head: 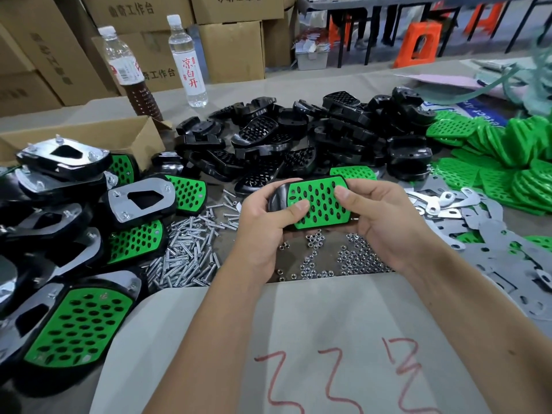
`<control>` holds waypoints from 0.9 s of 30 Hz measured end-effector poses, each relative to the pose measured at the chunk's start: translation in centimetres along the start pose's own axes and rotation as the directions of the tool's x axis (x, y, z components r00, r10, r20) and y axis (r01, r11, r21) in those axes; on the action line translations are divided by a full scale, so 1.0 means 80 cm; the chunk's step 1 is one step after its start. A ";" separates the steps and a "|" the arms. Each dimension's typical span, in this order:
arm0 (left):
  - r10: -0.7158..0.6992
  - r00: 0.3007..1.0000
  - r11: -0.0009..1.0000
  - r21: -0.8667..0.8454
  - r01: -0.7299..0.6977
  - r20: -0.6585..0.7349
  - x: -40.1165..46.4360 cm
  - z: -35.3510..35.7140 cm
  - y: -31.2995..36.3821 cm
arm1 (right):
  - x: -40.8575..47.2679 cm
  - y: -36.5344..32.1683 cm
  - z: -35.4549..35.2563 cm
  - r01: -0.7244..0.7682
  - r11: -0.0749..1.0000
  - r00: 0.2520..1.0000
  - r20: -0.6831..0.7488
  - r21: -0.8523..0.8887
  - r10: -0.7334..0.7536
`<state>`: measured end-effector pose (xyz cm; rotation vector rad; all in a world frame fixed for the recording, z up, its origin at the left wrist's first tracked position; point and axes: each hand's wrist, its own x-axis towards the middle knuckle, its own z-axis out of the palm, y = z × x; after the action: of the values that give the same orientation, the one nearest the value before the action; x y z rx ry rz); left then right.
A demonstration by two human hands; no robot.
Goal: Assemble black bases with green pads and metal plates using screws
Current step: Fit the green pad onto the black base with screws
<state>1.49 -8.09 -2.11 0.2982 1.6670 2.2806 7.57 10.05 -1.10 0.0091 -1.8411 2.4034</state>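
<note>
- A black base (276, 198) with a green pad (318, 203) laid in its face is held above the table (328, 324), just beyond the heaps of screws (185, 252) and nuts (343, 261).
- The left hand (263, 231) is curled round the base's 9 o'clock end, with its thumb pressed on the pad.
- The right hand (379, 216) is curled round the 3 o'clock end, thumb likewise laid on the pad.
- The long axis is seen to run from 9 to 3 o'clock, slightly tilted; the perforated pad is turned up toward the camera, and the bare black end points to 9 o'clock.
- The base is judged stiff, light moulded plastic; the pad looks thin and flexible, so it is best pressed flat with the thumbs while the rim is gripped at both ends.
- Metal plates (478, 222) lie at 3 o'clock, finished units (74, 324) at 8 o'clock.
</note>
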 end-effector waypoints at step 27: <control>0.138 0.767 0.955 -0.121 -0.270 -0.626 -0.007 -0.100 0.083 | 0.077 0.045 0.201 0.228 0.098 0.973 0.230 -0.969 0.004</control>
<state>-1.48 -17.29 1.75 -0.3814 1.7011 2.9061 0.10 -5.85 0.08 0.2416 -2.9825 0.5277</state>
